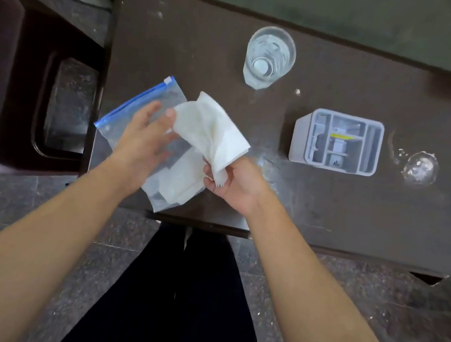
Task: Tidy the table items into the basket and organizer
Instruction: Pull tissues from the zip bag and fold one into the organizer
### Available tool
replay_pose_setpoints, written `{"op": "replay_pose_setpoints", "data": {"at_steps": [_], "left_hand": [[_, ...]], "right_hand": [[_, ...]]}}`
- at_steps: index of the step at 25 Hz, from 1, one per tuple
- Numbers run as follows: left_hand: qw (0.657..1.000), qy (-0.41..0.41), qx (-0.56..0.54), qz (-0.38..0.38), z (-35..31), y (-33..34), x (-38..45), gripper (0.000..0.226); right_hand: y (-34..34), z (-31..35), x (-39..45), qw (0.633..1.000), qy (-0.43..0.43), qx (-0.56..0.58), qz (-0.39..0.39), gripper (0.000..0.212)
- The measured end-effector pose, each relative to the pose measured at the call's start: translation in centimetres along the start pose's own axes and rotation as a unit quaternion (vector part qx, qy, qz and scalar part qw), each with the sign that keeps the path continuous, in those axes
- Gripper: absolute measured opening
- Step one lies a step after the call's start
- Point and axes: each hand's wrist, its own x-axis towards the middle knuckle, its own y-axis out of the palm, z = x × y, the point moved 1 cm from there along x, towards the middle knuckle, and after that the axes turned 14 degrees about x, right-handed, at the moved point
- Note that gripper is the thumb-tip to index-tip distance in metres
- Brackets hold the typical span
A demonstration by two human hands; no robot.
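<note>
Holding the napkin (212,129) pinched in our right hand (231,184), we spread left fingers (152,110) wide on the zip bag (139,120), just left.

No legible text anywhere; yellow strip inside the grey organizer (337,141) too blurred to tell if it bears print; zip bag (138,109) shows no readable marking.

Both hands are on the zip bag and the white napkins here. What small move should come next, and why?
Probably slide the napkins into the zip bag. The right hand pinches them at one end, the left hand lies on the bag, and more white paper already shows inside it. Whether the bag's mouth is open, I cannot tell.
</note>
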Motion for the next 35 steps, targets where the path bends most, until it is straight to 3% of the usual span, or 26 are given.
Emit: {"op": "replay_pose_setpoints", "data": {"at_steps": [1, 3, 5, 7, 10, 11, 15, 21, 24, 27, 29, 32, 35], "left_hand": [[0.997, -0.027, -0.055, 0.052, 0.5, -0.6, 0.6, 0.067], [0.991, -0.027, -0.060, 0.116, 0.9, -1.1, 1.1, 0.068], [0.996, -0.034, -0.034, 0.079, 1.1, -0.5, 1.5, 0.054], [0.998, -0.061, -0.034, 0.003, 1.6, -0.1, 2.0, 0.034], [0.996, -0.073, -0.036, -0.026, 2.2, 0.0, 2.4, 0.022], [0.996, -0.075, -0.034, -0.027, 2.4, -0.1, 2.5, 0.020], [0.996, -0.079, -0.024, -0.026, 2.9, -0.6, 2.4, 0.017], [0.996, -0.068, -0.042, -0.025, 3.2, -1.7, 1.9, 0.024], [0.992, -0.038, -0.071, 0.093, 2.2, -1.3, 0.9, 0.044], [0.980, -0.011, -0.066, 0.186, 0.5, 0.2, -0.1, 0.033], [0.993, 0.008, 0.005, 0.117, 0.1, 1.3, 0.5, 0.026], [0.986, 0.027, 0.141, -0.084, 0.4, 2.1, 2.0, 0.010], [0.985, -0.009, 0.148, -0.093, 1.3, 2.5, 2.9, 0.017]], "right_hand": [[-0.2, -0.2, 0.5, 1.000, 0.012, -0.015, -0.001, 0.021], [-0.6, -0.7, 1.1, 0.997, 0.023, -0.071, 0.003, 0.022], [-0.8, -1.0, 1.5, 0.989, 0.016, -0.144, 0.000, 0.019], [-1.3, -1.2, 1.8, 0.991, -0.016, -0.131, -0.010, 0.021], [-2.1, -0.4, 2.1, 0.998, -0.046, 0.027, 0.044, 0.067], [-2.3, -0.1, 2.0, 0.996, -0.056, 0.046, 0.055, 0.071], [-2.4, 0.2, 2.0, 0.983, -0.150, -0.106, -0.014, 0.019], [-2.3, 0.3, 3.1, 0.956, -0.226, -0.165, -0.093, 0.008], [-2.6, 0.0, 3.3, 0.967, -0.202, -0.147, -0.051, 0.013], [-2.6, 0.1, 3.0, 0.989, -0.121, -0.062, 0.064, 0.018], [-2.7, -0.1, 3.0, 0.991, -0.083, -0.028, 0.104, 0.020], [-3.1, -0.3, 3.3, 0.994, -0.068, -0.027, 0.084, 0.021], [-3.1, 0.0, 3.4, 0.997, -0.040, -0.042, 0.044, 0.040]]}}
